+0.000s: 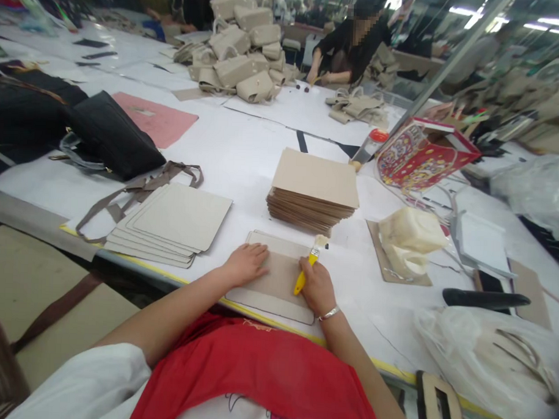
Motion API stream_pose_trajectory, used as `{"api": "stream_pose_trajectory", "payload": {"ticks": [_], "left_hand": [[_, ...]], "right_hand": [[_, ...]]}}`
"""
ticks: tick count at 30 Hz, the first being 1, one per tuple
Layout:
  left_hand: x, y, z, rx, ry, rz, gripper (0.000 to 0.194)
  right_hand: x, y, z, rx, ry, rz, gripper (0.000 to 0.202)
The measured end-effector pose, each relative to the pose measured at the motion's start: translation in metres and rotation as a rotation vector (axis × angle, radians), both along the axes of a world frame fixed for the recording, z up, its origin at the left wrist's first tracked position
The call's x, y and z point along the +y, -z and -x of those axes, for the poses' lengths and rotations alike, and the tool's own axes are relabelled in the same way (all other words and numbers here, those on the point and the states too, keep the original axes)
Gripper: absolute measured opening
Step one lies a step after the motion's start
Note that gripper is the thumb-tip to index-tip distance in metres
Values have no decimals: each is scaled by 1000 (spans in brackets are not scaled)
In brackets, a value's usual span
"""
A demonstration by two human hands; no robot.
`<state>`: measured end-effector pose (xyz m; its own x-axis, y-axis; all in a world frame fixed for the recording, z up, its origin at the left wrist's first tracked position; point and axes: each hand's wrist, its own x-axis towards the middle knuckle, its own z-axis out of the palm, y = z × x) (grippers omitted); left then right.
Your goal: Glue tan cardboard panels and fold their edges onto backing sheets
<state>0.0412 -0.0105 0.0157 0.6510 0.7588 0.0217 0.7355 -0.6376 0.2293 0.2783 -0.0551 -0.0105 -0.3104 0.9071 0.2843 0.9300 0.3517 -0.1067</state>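
A light rectangular panel (267, 310) with a beige sheet (277, 273) on it lies at the table's front edge. My left hand (249, 264) rests flat on its left part, fingers spread. On the right side, my right hand (317, 284) holds a brush (313, 256) with a yellow handle, bristles pointing away from me, and touches the panel's edge. Just beyond stands a tall stack of beige boards (314, 183). To the left, several grey-beige panels (183, 215) lie fanned out in a pile. A pale glue-like container (411, 232) sits on a board to the right.
Black bags (112, 133) and a pink sheet (157, 116) lie at the left. A red patterned box (423, 153) stands beside a slanted metal pole (442, 71). A plastic bag (485, 357) is at the right front. Across the table, a person (354, 44) works near heaped beige bags (243, 46).
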Motion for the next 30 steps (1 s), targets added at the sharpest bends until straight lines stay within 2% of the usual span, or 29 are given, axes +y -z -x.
{"api": "stream_pose_trajectory", "payload": {"ticks": [2,4,5,7,9,11,13,14,17,20,21,22,24,26,28,30], "left_hand": [[-4,-14,42,-14,-137,-48,36],[-7,-24,91,-99,-310,-214,39],[-8,-26,115,-113,-388,-285,45],[-8,-21,157,-45,-481,-309,66],[-9,-11,188,51,-464,-208,76],[-12,-3,204,121,-397,-108,61],[-16,-2,209,167,-341,-65,35],[-19,-4,208,180,-326,-70,29],[-24,-13,198,173,-323,-147,30],[-27,-16,188,169,-368,-184,63],[-28,-15,185,180,-371,-176,68],[-30,-14,183,191,-360,-173,64],[-35,-10,179,196,-296,-206,43],[-42,-10,172,140,-192,-308,30],[-52,-16,159,22,-87,-472,32],[-60,-28,138,-98,0,-648,38]], "right_hand": [[-8,-3,-14,-7,66,-11,34],[-18,-7,-24,23,138,-39,34],[-22,-8,-27,45,172,-56,34],[-30,-9,-27,87,236,-73,32],[-36,-7,-24,124,268,-64,30],[-41,-6,-21,159,246,-50,29],[-44,-7,-19,201,212,-59,28],[-45,-8,-19,222,203,-71,28],[-46,-15,-20,272,203,-112,27],[-47,-22,-18,297,186,-149,27],[-47,-23,-16,305,174,-158,27],[-47,-24,-13,315,161,-165,27],[-49,-26,-8,342,133,-164,27],[-53,-27,-3,395,120,-155,25],[-57,-28,-1,468,123,-145,23],[-59,-30,-3,544,144,-144,21]]}}
